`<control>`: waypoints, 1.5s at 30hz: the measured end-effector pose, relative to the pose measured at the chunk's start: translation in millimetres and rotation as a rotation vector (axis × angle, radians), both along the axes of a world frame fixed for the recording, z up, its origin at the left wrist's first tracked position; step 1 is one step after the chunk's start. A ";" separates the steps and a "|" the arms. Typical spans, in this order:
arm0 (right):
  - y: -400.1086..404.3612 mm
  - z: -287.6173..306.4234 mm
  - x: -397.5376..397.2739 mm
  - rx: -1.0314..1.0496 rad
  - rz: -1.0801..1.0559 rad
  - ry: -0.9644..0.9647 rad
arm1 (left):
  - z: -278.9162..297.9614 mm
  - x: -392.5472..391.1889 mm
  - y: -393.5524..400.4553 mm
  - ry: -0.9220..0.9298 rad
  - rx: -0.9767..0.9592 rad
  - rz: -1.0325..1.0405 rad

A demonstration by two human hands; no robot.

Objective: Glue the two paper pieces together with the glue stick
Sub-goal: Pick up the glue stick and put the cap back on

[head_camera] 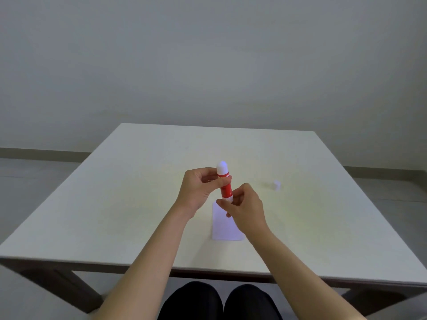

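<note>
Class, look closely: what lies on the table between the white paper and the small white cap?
Nothing: the head view shows bare table between the paper and the cap.

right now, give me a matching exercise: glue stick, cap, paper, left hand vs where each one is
Things:
1. glue stick
2. cap
3. paper
4. left hand

Places:
A. alone on the table, to the right of the hands
B. flat on the table, under the right hand
C. held upright above the table by both hands
D. gripping the red upper barrel

Pairs: 1-C, 2-A, 3-B, 4-D
</note>
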State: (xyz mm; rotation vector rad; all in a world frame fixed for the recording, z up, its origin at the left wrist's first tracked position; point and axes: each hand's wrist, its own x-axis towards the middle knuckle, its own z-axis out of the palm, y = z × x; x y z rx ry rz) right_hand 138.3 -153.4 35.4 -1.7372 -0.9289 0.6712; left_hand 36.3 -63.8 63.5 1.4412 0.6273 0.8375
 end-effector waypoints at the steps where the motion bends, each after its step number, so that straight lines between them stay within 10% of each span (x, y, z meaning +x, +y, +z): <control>1: -0.7 -1.1 -0.6 -0.013 0.008 -0.003 | 0.3 0.1 -0.5 -0.007 -0.017 0.008; 8: -15.2 9.0 37.3 -0.008 0.734 0.775 | 11.4 -9.2 3.0 -0.078 -0.071 -0.113; 18: -4.3 2.4 2.1 0.007 0.025 -0.006 | 9.1 0.5 -5.6 -0.008 -0.031 -0.003; 26: -12.7 20.7 31.9 0.002 0.579 0.420 | 13.9 -4.2 -1.6 -0.015 -0.035 -0.027; 38: 9.2 11.1 51.2 -0.117 0.365 -0.015 | -2.4 1.6 -3.7 0.030 -0.023 0.132; 45: 29.4 -24.4 146.1 -0.621 -0.036 -0.935 | -6.0 -13.3 3.9 0.163 0.235 0.170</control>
